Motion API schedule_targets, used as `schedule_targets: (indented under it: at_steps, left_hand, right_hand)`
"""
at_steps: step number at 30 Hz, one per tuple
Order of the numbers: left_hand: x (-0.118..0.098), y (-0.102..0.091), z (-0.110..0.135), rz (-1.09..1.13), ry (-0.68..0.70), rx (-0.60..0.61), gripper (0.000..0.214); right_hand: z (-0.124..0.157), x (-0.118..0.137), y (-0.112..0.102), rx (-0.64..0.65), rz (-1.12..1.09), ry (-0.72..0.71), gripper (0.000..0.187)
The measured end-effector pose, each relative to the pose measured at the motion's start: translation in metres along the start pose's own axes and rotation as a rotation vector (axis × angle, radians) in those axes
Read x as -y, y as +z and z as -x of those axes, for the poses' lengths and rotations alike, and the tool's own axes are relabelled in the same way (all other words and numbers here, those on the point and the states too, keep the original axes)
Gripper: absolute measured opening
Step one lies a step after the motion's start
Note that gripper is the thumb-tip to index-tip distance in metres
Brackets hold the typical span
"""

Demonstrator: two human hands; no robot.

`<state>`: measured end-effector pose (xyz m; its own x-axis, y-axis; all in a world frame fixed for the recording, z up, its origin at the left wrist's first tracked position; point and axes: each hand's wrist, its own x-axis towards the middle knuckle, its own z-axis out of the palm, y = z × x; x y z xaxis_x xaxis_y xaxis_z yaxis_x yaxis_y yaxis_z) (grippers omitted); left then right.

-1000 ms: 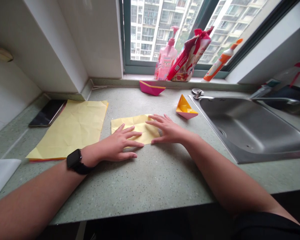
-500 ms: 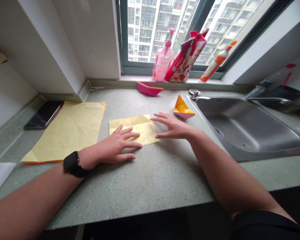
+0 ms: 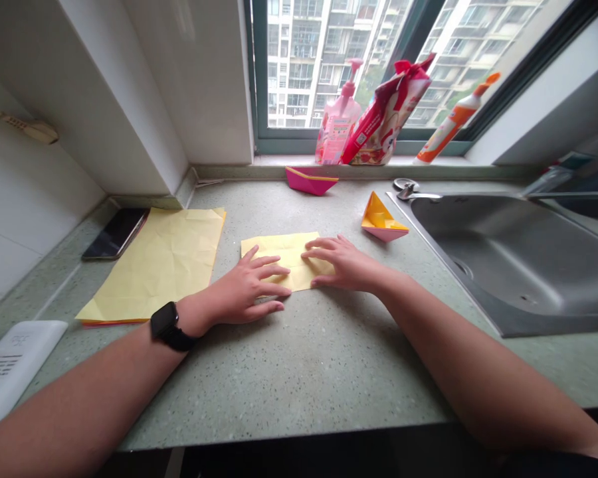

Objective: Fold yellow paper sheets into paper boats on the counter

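A creased pale-yellow sheet of paper lies on the counter in front of me. Across its left part rests my left hand, open with fingers spread, a black watch on the wrist. My right hand is over the sheet's right end, fingers apart and slightly bent, holding nothing. Its palm and the sheet's right edge are partly hidden. Beyond the right hand sits a folded paper boat, orange inside and pink outside. A magenta paper boat lies farther back near the sill.
On the left are a stack of yellow paper, a phone and a white device. A steel sink is at right. The sill holds a pink pump bottle, a red bag and an orange-white bottle.
My right hand has moved from the sheet's right edge to over its right part. My left hand stays on the paper. The view has shifted, so everything appears farther right.
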<state>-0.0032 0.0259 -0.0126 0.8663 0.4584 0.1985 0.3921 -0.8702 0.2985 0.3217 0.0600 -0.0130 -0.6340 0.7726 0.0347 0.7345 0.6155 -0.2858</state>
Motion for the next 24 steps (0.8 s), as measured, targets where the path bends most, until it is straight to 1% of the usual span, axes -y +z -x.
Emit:
schedule_targets:
  at_steps: [7, 15, 18, 24]
  left_hand:
    - [0.004, -0.004, 0.002, -0.008, -0.018, -0.065, 0.017]
    - [0.012, -0.011, 0.006, 0.031, -0.008, -0.143, 0.02]
    - [0.013, -0.016, 0.007, 0.066, -0.01, -0.14, 0.023]
    - [0.013, -0.029, 0.009, 0.09, -0.005, -0.073, 0.03]
  right_hand:
    - [0.001, -0.012, -0.004, 0.005, -0.008, 0.034, 0.058]
    - [0.0, -0.015, -0.006, 0.012, -0.016, 0.055, 0.057]
    - [0.001, -0.014, -0.005, 0.014, -0.022, 0.057, 0.057]
    - [0.001, -0.016, -0.005, 0.003, -0.024, 0.049, 0.058]
